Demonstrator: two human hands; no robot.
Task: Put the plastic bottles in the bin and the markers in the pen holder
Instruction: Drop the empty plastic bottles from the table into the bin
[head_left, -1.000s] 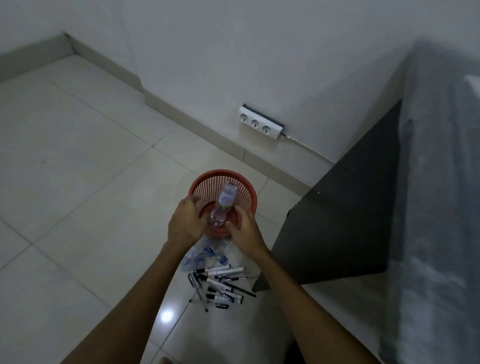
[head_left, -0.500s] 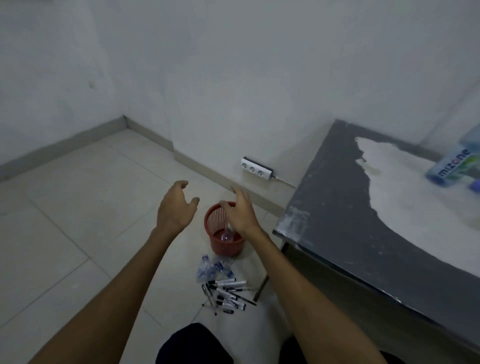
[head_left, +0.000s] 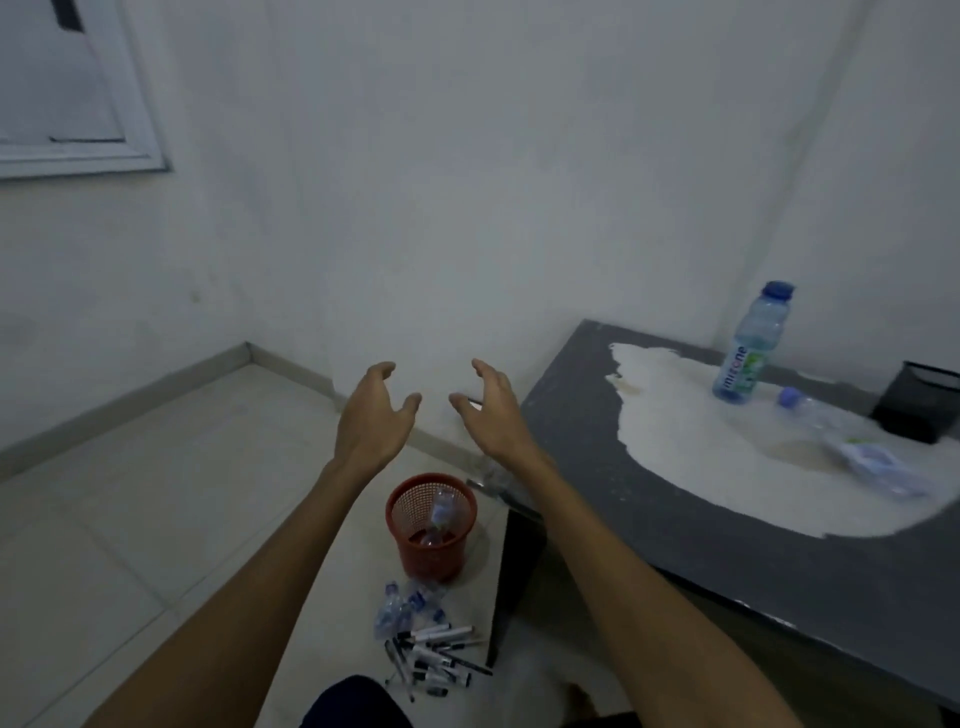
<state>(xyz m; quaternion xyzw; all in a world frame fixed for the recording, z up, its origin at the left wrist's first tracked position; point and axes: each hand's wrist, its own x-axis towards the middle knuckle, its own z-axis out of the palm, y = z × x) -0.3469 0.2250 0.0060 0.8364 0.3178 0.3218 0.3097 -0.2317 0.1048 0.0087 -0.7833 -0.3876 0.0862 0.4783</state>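
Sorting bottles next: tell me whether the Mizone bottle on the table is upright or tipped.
Upright: the Mizone bottle stands on its base, blue cap on top.

view: head-worn, single, wide-angle | facing: forward and down toward room corner | near: forearms, left hand (head_left: 371, 421), right hand (head_left: 491, 415) | farther: floor, red bin (head_left: 431, 525), table (head_left: 727, 530) at right

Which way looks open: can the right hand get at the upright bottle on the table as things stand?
Probably yes. The right hand is empty and open, and bare tabletop lies between it and the upright bottle; nothing stands in between.
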